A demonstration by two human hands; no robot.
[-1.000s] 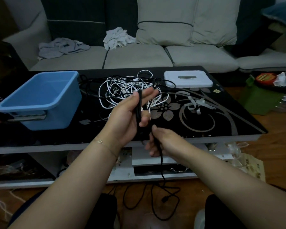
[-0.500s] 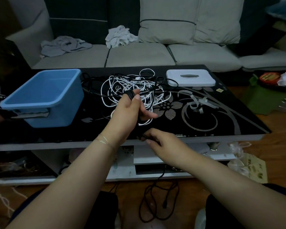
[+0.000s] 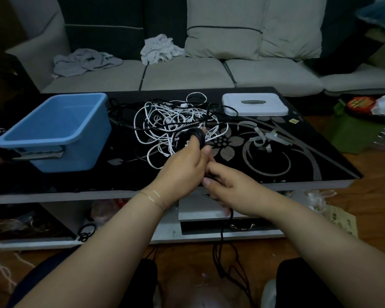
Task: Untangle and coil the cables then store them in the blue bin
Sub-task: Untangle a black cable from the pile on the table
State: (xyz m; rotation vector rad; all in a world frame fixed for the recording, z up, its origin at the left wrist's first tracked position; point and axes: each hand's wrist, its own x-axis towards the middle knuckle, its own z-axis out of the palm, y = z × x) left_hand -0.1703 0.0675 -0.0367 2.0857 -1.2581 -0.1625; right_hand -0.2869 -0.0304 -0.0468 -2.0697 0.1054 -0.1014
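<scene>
At the far left of the black glass coffee table (image 3: 298,156) stands the blue bin (image 3: 58,130), open at the top, with nothing visible inside it. Just right of the bin, toward the table's far middle, lies the tangle of white and black cables (image 3: 176,123) — a loose heap with white loops spilling toward the near edge.

In front of that heap the left hand (image 3: 182,167) is raised over the table, its fingers curled round a small coil of black cable (image 3: 197,137); the loops circle the fingertips and stand up above the hand. Touching it on the right, the right hand (image 3: 229,187) pinches the same black cable just below the coil. From under this hand the cable drops past the table's near edge to the wooden floor (image 3: 365,196), where its slack lies in dark loose loops (image 3: 229,263) between the person's knees.

Further right, at the far side of the table, a white lid with a grey handle (image 3: 255,104) lies flat, apart from the cable heap. Beyond the table runs a light grey sofa (image 3: 187,74) with crumpled cloths (image 3: 160,50) on its seat — and on the floor to the far right sits a green bag (image 3: 351,134).
</scene>
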